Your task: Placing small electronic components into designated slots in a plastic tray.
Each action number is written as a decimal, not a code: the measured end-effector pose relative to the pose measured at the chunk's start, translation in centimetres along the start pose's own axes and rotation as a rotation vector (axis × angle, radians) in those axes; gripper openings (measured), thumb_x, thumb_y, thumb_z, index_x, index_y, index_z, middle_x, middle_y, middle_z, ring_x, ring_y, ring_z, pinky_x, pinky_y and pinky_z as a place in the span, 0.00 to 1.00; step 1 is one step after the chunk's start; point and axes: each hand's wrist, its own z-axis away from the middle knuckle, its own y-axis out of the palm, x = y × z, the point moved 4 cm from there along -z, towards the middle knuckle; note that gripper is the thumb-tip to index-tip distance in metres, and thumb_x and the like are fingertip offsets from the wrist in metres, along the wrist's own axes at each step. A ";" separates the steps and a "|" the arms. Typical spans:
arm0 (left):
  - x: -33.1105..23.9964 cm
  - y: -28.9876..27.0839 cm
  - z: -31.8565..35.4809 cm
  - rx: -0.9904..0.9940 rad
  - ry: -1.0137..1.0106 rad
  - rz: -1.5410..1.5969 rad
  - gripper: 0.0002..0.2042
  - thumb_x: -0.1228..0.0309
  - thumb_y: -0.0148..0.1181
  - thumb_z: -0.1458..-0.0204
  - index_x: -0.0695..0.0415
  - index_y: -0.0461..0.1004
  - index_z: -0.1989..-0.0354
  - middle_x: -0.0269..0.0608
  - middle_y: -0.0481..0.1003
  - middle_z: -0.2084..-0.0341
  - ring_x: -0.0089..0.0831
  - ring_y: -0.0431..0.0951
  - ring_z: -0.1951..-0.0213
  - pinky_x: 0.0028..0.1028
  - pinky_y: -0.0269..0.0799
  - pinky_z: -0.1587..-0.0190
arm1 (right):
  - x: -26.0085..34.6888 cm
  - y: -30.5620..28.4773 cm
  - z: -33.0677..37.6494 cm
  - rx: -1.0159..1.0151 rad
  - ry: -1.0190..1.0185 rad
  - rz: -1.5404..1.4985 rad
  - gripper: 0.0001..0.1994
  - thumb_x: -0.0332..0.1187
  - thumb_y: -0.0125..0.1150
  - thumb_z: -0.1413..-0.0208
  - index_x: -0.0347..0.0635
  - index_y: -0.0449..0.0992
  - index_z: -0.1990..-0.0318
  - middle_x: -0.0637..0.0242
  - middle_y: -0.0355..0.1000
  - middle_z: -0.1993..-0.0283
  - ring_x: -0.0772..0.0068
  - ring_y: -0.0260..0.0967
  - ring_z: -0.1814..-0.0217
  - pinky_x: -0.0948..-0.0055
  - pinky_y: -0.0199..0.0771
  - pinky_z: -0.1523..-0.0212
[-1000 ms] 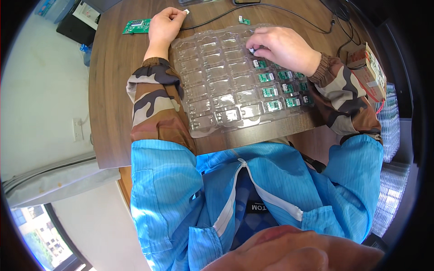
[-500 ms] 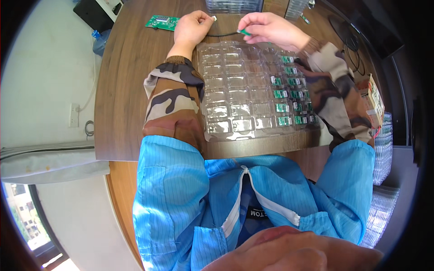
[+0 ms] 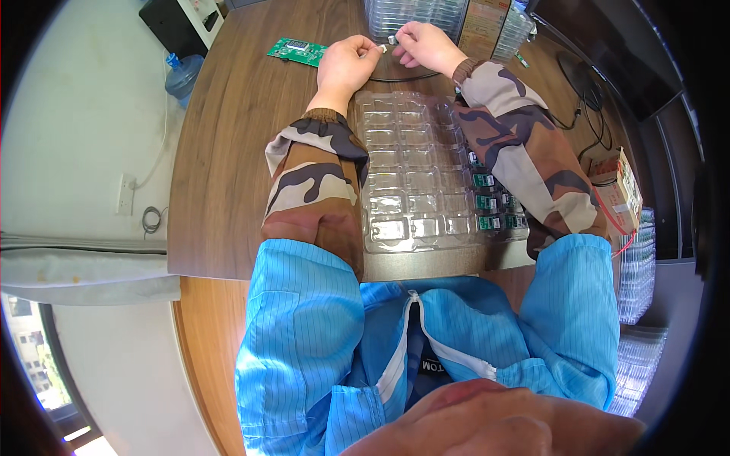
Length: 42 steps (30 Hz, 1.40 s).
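Note:
My left hand (image 3: 347, 71) is closed in a pinch on a small white connector (image 3: 382, 49), beside the right end of a green circuit board (image 3: 295, 50) with a small display. Just across from it, my right hand (image 3: 435, 50) pinches a small module (image 3: 392, 39), its pale end facing the connector with a narrow gap between. A black cable (image 3: 407, 79) curves over the table below both hands. Nearer me lies a clear plastic tray (image 3: 414, 247) of pockets; small green boards (image 3: 484, 180) sit in its right columns, partly hidden by my right sleeve.
Stacked clear trays (image 3: 414, 19) and a brown carton (image 3: 483, 26) stand at the far edge. A monitor (image 3: 616, 45) and black cables (image 3: 593, 99) are at the right. A cardboard box (image 3: 617, 194) is by the right edge. A water jug (image 3: 182, 76) stands left of the table.
My right hand has moved left, bringing the small module close to the connector in my left hand. The whole view has shifted, so the table and tray appear lower and further right.

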 end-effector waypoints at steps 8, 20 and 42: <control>0.2 0.2 -0.2 -0.003 0.011 -0.003 0.11 0.61 0.58 0.59 0.56 0.74 0.74 0.33 0.73 0.83 0.22 0.70 0.79 0.22 0.64 0.73 | 0.5 0.5 0.5 0.027 -0.035 0.118 0.10 0.29 0.43 0.49 0.34 0.72 0.68 0.62 0.73 0.73 0.75 0.72 0.73 0.79 0.74 0.73; 0.4 0.3 -0.2 0.002 0.013 0.003 0.11 0.61 0.57 0.60 0.56 0.75 0.73 0.34 0.73 0.82 0.24 0.70 0.79 0.23 0.65 0.73 | 1.3 0.4 0.2 -0.078 -0.257 0.471 0.08 0.32 0.48 0.56 0.42 0.74 0.74 0.60 0.72 0.75 0.64 0.71 0.74 0.69 0.71 0.70; -0.1 0.5 -0.5 0.054 0.079 -0.049 0.10 0.61 0.56 0.60 0.53 0.75 0.74 0.40 0.74 0.78 0.37 0.74 0.72 0.31 0.68 0.70 | 2.7 1.1 1.8 -0.206 -0.365 0.795 0.10 0.37 0.50 0.55 0.41 0.75 0.73 0.55 0.71 0.74 0.56 0.70 0.69 0.63 0.70 0.68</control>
